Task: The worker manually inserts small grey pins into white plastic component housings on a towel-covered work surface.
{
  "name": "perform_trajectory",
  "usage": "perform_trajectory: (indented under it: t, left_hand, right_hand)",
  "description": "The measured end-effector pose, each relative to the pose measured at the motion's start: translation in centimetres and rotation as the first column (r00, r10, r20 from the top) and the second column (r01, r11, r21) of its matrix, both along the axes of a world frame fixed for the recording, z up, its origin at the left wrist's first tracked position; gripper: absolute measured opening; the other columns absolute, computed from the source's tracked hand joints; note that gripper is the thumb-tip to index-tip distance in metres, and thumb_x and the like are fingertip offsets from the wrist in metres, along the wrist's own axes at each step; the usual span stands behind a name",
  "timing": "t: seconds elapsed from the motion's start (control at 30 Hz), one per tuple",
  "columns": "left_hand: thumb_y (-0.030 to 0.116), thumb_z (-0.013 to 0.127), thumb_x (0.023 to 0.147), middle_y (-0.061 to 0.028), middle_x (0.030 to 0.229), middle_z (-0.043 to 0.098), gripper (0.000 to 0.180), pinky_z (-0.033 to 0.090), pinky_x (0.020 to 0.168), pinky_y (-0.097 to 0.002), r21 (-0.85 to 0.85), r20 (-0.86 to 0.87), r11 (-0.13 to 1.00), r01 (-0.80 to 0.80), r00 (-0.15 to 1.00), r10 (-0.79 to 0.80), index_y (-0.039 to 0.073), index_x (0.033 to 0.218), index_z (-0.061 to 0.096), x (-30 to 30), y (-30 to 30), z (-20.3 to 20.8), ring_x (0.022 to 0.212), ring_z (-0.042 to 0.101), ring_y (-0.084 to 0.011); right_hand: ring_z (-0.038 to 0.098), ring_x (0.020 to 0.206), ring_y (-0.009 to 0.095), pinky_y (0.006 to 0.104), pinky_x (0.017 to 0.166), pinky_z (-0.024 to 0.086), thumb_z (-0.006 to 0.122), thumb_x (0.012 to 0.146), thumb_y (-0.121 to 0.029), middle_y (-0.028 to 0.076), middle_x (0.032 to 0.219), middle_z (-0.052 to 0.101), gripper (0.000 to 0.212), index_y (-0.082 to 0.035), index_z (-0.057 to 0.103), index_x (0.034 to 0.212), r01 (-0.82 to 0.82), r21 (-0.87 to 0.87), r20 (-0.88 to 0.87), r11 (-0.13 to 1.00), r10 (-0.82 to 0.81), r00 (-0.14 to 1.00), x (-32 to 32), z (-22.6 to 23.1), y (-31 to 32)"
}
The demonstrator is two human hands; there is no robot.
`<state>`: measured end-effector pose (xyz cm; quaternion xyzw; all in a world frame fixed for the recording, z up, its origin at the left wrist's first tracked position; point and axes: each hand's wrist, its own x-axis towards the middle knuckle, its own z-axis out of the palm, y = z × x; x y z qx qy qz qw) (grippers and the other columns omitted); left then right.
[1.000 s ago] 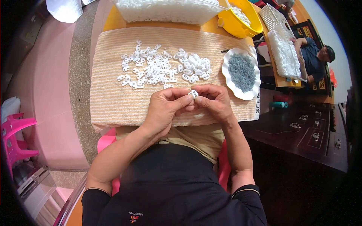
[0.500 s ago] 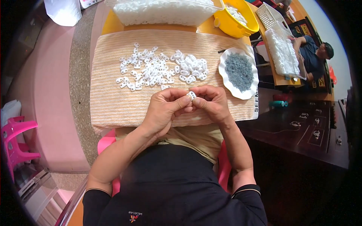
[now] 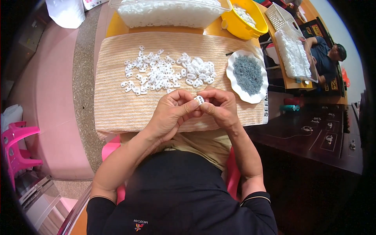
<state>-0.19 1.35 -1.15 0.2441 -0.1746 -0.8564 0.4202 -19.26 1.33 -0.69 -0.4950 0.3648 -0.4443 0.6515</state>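
Between my two hands, over the near part of the towel-covered table, is a small white plastic piece with two dark holes (image 3: 199,100). The thumb and fingers of my left hand (image 3: 178,109) pinch it from one side, and those of my right hand (image 3: 219,106) grip the other. My fingers partly cover it. Beyond my hands lies a loose pile of flat white two-holed pieces (image 3: 156,74), and right of that a heap of rounded white oval pieces (image 3: 199,70). A scalloped white plate (image 3: 231,78) at the right holds many small grey-blue bits, too fine to name.
A clear bin of white pieces (image 3: 164,20) and a yellow basin (image 3: 235,31) stand along the far edge of the striped towel (image 3: 121,113). A dark pen-like stick (image 3: 229,53) lies by the plate. A person (image 3: 325,56) sits at another table at right, beside a full bin (image 3: 291,55).
Both hands stay in nearly the same place, still gripping the white piece, which has tilted very slightly. The whole view has shifted a little.
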Motion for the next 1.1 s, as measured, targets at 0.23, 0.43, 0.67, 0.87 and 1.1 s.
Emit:
perform_trajectory:
  t: [0.23, 0.43, 0.67, 0.87, 1.1]
  left_hand:
    - [0.007, 0.067, 0.088, -0.0091, 0.090, 0.067, 0.010, 0.056, 0.074, -0.0263, -0.020, -0.023, 1.000, 0.024, 0.999, -0.024, 0.003, 0.092, 0.058, 0.0, 0.2, 0.2, 0.079, 0.065, -0.0154]
    - [0.008, 0.067, 0.088, -0.0087, 0.089, 0.067, 0.009, 0.056, 0.075, -0.0268, -0.043, -0.037, 0.999, 0.030, 0.999, -0.031, 0.003, 0.091, 0.059, -0.1, 0.4, 0.1, 0.079, 0.065, -0.0158]
    - [0.008, 0.067, 0.088, -0.0076, 0.087, 0.066, 0.008, 0.056, 0.073, -0.0274, -0.040, 0.017, 0.998, 0.055, 0.998, -0.054, 0.002, 0.091, 0.061, 0.1, 0.1, 0.2, 0.079, 0.065, -0.0162]
    - [0.011, 0.067, 0.088, -0.0064, 0.087, 0.066, 0.011, 0.057, 0.074, -0.0264, -0.013, 0.059, 0.998, 0.069, 0.996, -0.068, 0.003, 0.093, 0.062, 0.0, 0.3, 0.0, 0.079, 0.065, -0.0145]
    - [0.011, 0.065, 0.089, -0.0082, 0.098, 0.066, 0.008, 0.057, 0.075, -0.0259, 0.040, 0.122, 0.997, 0.070, 0.990, -0.074, 0.005, 0.092, 0.061, -0.3, 0.6, 1.0, 0.081, 0.065, -0.0113]
  right_hand:
    - [0.058, 0.079, 0.010, 0.0225, 0.068, 0.051, 0.072, 0.082, -0.004, 0.004, 0.089, 0.058, 0.028, 0.004, 0.064, 0.107, -0.008, -0.045, -0.002, 0.999, 0.008, 1.000, 0.1, 0.3, 0.1]
    - [0.063, 0.073, 0.010, 0.0239, 0.064, 0.054, 0.069, 0.085, -0.001, 0.004, 0.084, 0.061, 0.023, 0.005, 0.064, 0.106, -0.019, -0.118, -0.035, 0.993, 0.015, 0.999, 0.4, 0.9, 0.3]
    - [0.063, 0.072, 0.013, 0.0255, 0.068, 0.054, 0.069, 0.085, -0.005, 0.003, 0.082, 0.057, 0.024, 0.005, 0.061, 0.105, -0.073, 0.095, 0.065, 0.993, 0.067, 0.996, 0.3, 1.2, 0.2]
    - [0.064, 0.074, 0.012, 0.0264, 0.071, 0.054, 0.069, 0.087, -0.010, 0.004, 0.085, 0.064, 0.019, 0.002, 0.060, 0.099, -0.127, 0.103, -0.018, 0.986, 0.130, 0.991, -0.4, 2.0, -0.1]
    - [0.065, 0.072, 0.012, 0.0249, 0.065, 0.054, 0.067, 0.088, -0.012, 0.006, 0.080, 0.065, 0.018, 0.004, 0.064, 0.096, 0.051, -0.031, -0.412, 0.998, -0.060, 0.909, -3.6, 5.5, -2.5]
